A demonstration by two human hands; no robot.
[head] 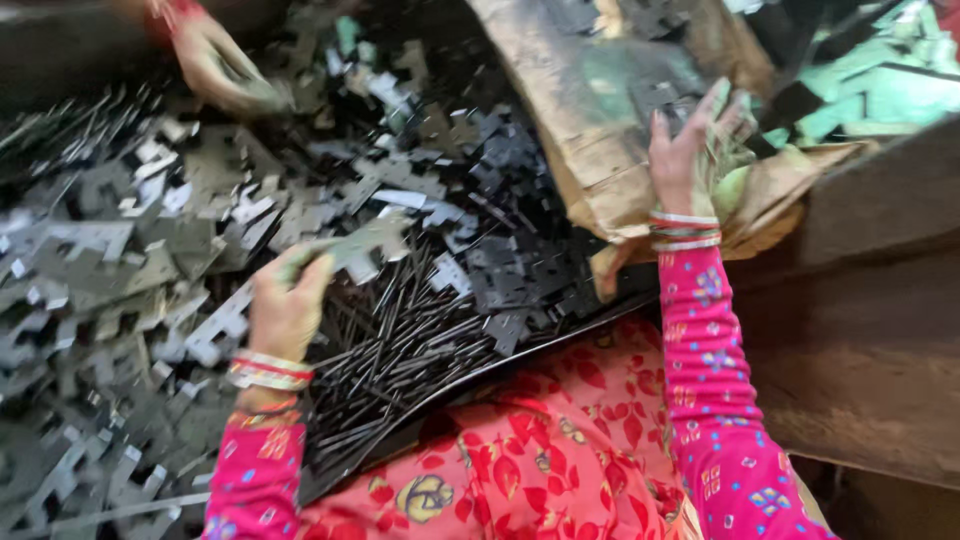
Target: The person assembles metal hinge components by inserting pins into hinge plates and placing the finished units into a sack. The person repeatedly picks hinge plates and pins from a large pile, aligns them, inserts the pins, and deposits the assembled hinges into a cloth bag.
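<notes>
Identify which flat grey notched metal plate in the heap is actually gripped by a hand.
The flat grey notched metal plate pinched in the left hand, lifted above the thin dark rods; the other plates lie loose in the heap.

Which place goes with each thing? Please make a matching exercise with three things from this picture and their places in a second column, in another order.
Things:
1. left hand
2. right hand
3. another person's hand

Places:
a. top left, over the pile of grey metal pieces
b. on the brown sack at the upper right
c. gripping a flat notched metal plate near the middle

Pairs: 1-c, 2-b, 3-a
</notes>
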